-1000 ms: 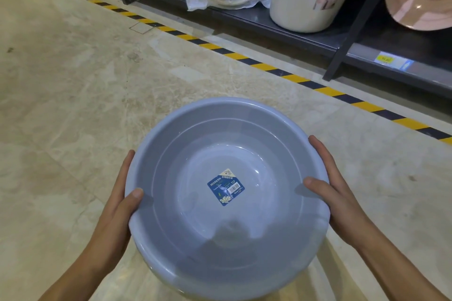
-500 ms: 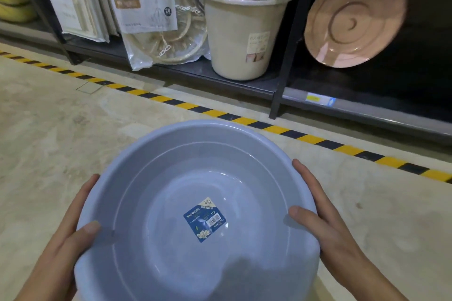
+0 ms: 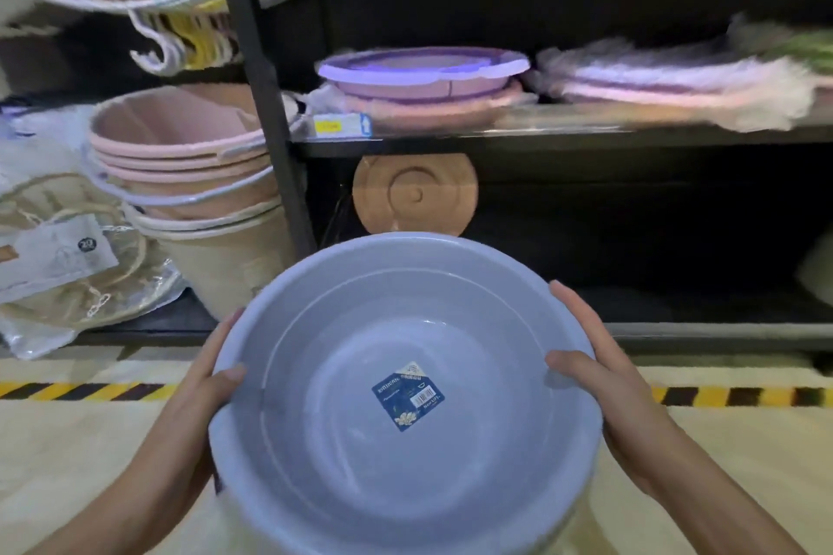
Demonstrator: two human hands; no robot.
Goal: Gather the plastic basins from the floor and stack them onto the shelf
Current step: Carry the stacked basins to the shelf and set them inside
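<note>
Basin (image 3: 405, 383), grey-blue plastic, held level at its rim between both hands in front of a dark shelving unit. The left hand (image 3: 205, 401) clasps the left rim, thumb hooked inside and fingers hidden beneath; the right hand (image 3: 599, 379) mirrors it on the right rim. A second rim edge shows below the basin at its lower right, which suggests a nested stack, though how many basins it holds cannot be told. A blue label (image 3: 408, 397) sits on the inside bottom. Compared with a second ago, when mostly floor and the striped floor tape (image 3: 739, 397) filled the view, the shelf (image 3: 541, 135) now stands directly ahead and close, so the carry appears nearly over and placement is judged to be next. On that shelf lie purple and pink basins (image 3: 423, 77); pink buckets (image 3: 180, 158) stand in the left bay. Items at the far right are motion-blurred, the lower bay is too dark to read, and both forearms are cut off by the frame.
</note>
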